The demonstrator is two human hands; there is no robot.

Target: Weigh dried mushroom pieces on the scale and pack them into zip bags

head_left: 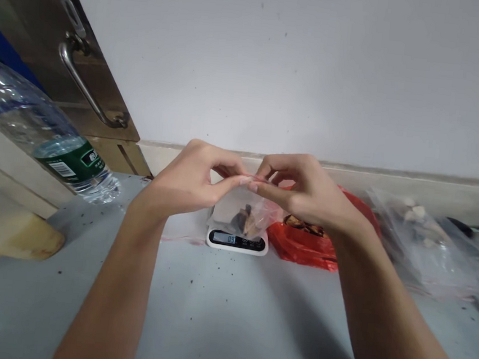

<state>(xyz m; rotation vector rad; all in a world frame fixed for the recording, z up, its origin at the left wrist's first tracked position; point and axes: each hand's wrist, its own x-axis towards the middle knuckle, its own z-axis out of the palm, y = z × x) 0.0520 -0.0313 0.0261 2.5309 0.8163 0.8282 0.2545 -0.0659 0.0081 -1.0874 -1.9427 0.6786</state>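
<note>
Nearest the camera, the left forearm (pixel 114 291) and the right forearm (pixel 380 306) extend over the bench (pixel 208 323) toward the far wall (pixel 298 95); the left hand (pixel 191 177) and the right hand (pixel 306 191) meet at mid-scene, each pinching the red-edged mouth of a small clear bag (pixel 268 210) between thumb and fingers. The clear bag hangs below the fingertips, over the white scale (pixel 237 248), with brown pieces (pixel 246 221) at its bottom; whether it touches the scale cannot be told; the display (pixel 225 238) shows the digits 09, any decimal point being unclear. Right of the scale lies an open red bag (pixel 300 256) of dark slices (pixel 303 225); a bottle (pixel 72 160) stands at left.

Step in hand, as judged: working the mouth of the clear bag with both hands; the next move calls for even thumb pressure along the edge, with the contents kept low and clear of it.
</note>
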